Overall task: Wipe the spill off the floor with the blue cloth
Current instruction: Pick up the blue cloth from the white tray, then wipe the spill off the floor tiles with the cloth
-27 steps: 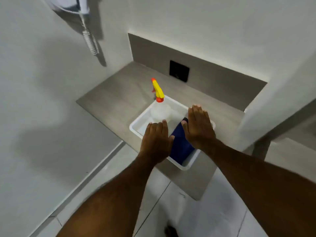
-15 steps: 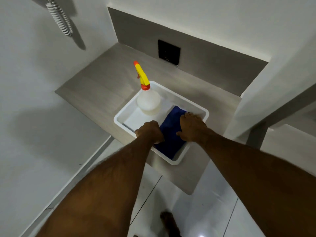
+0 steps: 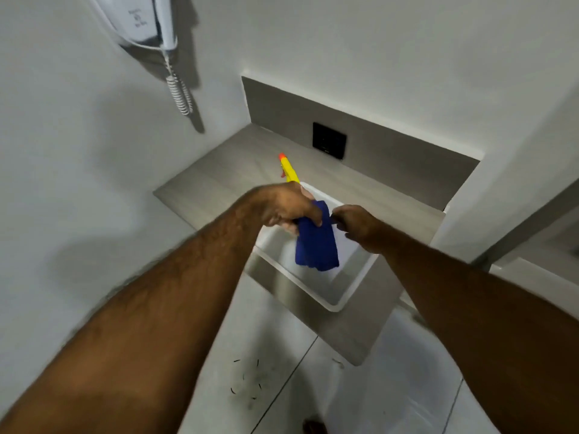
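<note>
The blue cloth (image 3: 316,245) is held up over the white tub (image 3: 341,296), pinched at its top edge: left hand (image 3: 288,205) closed on one upper corner, right hand (image 3: 355,223) closed on the other. The cloth hangs below both hands, long axis near vertical, free end pointing down into the tub. For a clean lift, both pinches are best kept firm until the hem clears the rim. The spray bottle (image 3: 289,169) stands just beyond the left hand. A faint dark mark on the floor (image 3: 250,383), below the counter (image 3: 219,180), is judged the spill.
</note>
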Demonstrator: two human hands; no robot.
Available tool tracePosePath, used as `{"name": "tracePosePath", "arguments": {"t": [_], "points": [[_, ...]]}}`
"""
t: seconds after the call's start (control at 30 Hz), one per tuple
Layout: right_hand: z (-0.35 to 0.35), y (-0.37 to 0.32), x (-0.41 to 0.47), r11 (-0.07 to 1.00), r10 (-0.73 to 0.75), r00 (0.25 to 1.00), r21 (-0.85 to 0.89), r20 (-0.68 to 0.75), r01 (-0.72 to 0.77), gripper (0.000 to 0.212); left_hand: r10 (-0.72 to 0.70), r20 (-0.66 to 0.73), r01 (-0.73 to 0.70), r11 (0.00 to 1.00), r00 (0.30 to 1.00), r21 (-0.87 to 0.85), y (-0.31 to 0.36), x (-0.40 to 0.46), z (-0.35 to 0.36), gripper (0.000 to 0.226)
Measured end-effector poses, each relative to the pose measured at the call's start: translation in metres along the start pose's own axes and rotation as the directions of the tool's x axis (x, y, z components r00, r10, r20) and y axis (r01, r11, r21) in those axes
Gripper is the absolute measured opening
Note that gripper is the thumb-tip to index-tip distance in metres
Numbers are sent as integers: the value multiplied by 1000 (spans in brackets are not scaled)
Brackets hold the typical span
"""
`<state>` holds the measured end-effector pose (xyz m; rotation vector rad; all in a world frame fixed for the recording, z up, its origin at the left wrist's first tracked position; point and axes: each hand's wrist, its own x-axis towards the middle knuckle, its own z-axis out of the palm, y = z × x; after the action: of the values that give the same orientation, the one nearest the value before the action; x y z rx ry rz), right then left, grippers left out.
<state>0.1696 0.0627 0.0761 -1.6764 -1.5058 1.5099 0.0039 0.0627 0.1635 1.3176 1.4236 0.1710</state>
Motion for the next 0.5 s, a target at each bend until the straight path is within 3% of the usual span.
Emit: {"name": "tracePosePath", "arguments": {"t": [0.07, 0.17, 0.23, 0.3, 0.37, 0.43, 0.5], "points": [[12, -21, -19, 940, 84, 982, 314, 172, -135, 8, 54, 1, -54, 998, 999, -30, 11, -37, -24, 18], [47, -36, -38, 680, -19, 942, 695, 335, -233, 43, 106, 44, -102, 991, 993, -85, 8, -101, -59, 20], [75, -44, -51, 533, -113, 903, 792, 414, -297, 56, 135, 69, -128, 987, 988, -93, -5, -140, -78, 20], [109, -49, -64, 454, -195, 870, 828, 453, -329, 74, 140, 47, -135, 986, 989, -99, -33, -174, -98, 21], [143, -52, -76, 454, -262, 859, 842, 440, -292, 87, 104, 9, -102, 988, 995, -112, -72, -201, -117, 18], [172, -51, -84, 539, -311, 840, 810, 445, -230, 73, 46, -20, -48, 990, 999, -131, -119, -221, -130, 18], [201, -48, -89, 653, -264, 834, 726, 485, -215, 55, -16, -42, 9, 985, 999, -170, -174, -234, -137, 18]]}}
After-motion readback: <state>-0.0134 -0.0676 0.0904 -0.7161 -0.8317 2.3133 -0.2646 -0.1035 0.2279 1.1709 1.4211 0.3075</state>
